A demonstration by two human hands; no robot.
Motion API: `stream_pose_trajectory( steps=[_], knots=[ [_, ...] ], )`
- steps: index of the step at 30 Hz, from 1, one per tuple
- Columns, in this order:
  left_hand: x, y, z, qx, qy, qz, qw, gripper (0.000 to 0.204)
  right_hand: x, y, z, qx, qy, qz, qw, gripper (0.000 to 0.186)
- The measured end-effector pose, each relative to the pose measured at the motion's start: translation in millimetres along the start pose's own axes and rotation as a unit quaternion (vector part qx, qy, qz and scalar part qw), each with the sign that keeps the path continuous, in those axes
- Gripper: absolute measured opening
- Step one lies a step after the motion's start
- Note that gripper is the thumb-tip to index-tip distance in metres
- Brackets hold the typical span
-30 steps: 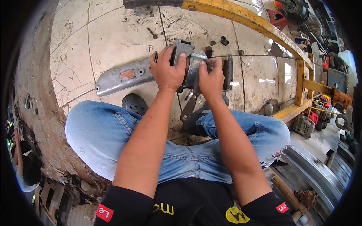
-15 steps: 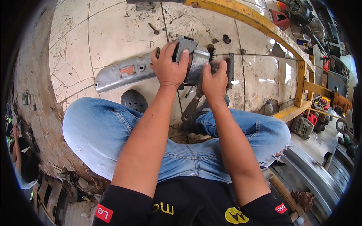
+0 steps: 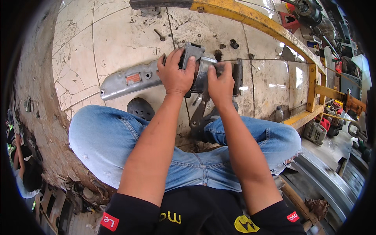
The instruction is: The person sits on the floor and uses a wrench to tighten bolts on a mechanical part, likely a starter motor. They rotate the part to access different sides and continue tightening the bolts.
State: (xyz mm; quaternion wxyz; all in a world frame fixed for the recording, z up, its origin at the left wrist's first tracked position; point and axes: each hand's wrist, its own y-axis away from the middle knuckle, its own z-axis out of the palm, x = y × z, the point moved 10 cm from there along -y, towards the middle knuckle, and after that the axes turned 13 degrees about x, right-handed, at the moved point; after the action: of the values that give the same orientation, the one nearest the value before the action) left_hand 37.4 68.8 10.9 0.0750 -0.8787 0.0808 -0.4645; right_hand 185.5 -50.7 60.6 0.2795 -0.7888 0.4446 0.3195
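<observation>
My left hand (image 3: 174, 74) is wrapped round a grey metal block-shaped part (image 3: 193, 51), thumb on its near side and fingers over its left. Beside this block sits a silver cylindrical metal part (image 3: 201, 74). At the cylinder's right edge my right hand (image 3: 221, 84) is closed, thumb and fingers curled together; what lies between them is hidden. A long grey metal cover (image 3: 117, 84) with a red label lies on the floor, its right end behind my left hand. Below my right hand, a dark flat metal bar (image 3: 201, 111) slants toward my foot.
A yellow metal frame (image 3: 250, 17) crosses the far right. On the stained tile floor (image 3: 121, 35) lie a bolt (image 3: 159, 35) and a dark nut-like piece (image 3: 234, 44). A dark upright plate (image 3: 237, 76) stands right of my right hand. A clear bottle (image 3: 279, 113) is near the frame.
My right hand has shifted slightly left, closer to the cylindrical part. My left hand keeps its grip on the block-shaped part. The whole view has moved a little.
</observation>
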Motion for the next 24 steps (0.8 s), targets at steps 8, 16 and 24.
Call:
stream_pose_trajectory(
  steps=[8,16,24],
  knots=[
    [0.4,-0.5,2.0,0.0,0.005,-0.001,1.0,0.045,4.2,-4.6,7.5,-0.019,0.021,0.047,0.998,0.026],
    [0.0,-0.5,2.3,0.009,0.011,0.004,1.0,0.045,9.5,-1.8,1.5,0.011,-0.026,0.022,0.999,0.024],
    [5.7,-3.8,0.6,0.029,0.03,0.032,0.999,0.045,21.5,6.9,-8.3,0.014,-0.018,0.039,0.999,0.028]
  ],
)
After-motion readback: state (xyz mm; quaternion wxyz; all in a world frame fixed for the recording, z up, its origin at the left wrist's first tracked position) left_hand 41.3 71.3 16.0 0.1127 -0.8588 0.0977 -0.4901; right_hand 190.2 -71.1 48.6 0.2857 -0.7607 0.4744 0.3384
